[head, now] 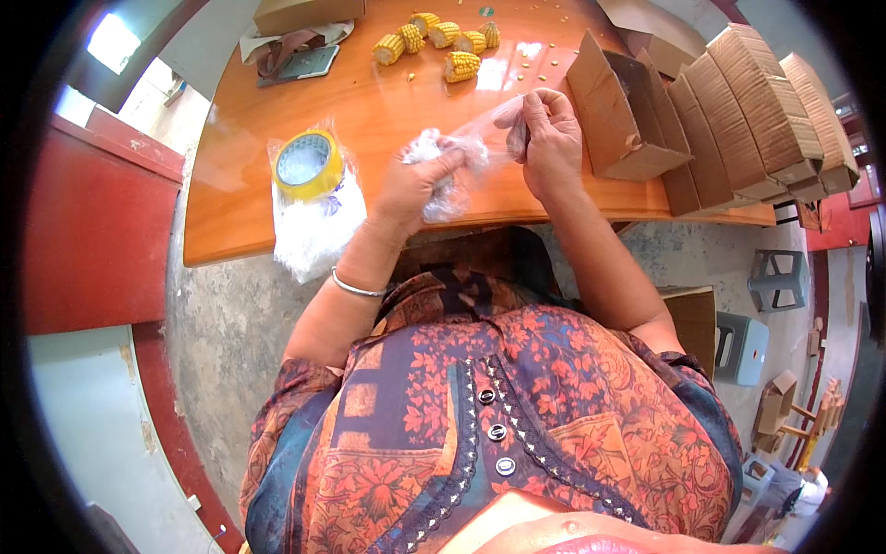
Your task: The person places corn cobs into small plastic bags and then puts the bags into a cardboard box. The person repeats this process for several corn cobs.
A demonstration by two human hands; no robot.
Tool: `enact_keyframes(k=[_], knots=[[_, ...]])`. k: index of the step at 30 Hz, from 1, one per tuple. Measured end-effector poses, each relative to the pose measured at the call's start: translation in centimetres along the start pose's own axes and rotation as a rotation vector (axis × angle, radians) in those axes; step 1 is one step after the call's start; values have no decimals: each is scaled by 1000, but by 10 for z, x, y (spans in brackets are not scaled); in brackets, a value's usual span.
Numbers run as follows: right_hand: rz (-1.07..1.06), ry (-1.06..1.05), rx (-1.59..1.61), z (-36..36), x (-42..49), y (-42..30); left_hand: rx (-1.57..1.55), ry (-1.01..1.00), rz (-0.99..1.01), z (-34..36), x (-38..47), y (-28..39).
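Above the near edge of the wooden table (235, 166), a clear plastic bag (477, 149) is stretched between my hands. My left hand (419, 176) grips its bunched part. The fingers of my right hand (552, 131) pinch its other end. To the left, a roll of yellow tape (304, 165) rests on a pile of clear plastic bags (315, 235) that overhangs the table edge. Beyond my hands lie several cut pieces of corn cob (462, 66), with loose kernels scattered near them. Whether anything is inside the held bag is unclear.
An open cardboard box (623, 118) stands right of my right hand, beside a row of cardboard boxes (751, 118). A phone (311, 62) and a strap lie at the far left, near another cardboard box (308, 15). Plastic stools (742, 348) stand on the floor at right.
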State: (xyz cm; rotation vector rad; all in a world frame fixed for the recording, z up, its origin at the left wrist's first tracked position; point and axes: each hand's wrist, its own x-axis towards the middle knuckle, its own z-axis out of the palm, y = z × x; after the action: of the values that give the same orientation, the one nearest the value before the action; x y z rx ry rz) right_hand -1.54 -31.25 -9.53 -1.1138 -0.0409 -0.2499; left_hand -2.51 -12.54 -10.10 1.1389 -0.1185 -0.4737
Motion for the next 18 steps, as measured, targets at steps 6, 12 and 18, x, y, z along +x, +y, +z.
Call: enact_keyframes(k=[6,12,18], knots=[[349,-144,251,-3,-17,-22,-181,7,14,-13,3,4],[431,-374,170,-14,-25,-21,-91,-71,6,-16,2,13],[464,-337,-122,-7,-25,-16,321,-70,223,-7,5,11]])
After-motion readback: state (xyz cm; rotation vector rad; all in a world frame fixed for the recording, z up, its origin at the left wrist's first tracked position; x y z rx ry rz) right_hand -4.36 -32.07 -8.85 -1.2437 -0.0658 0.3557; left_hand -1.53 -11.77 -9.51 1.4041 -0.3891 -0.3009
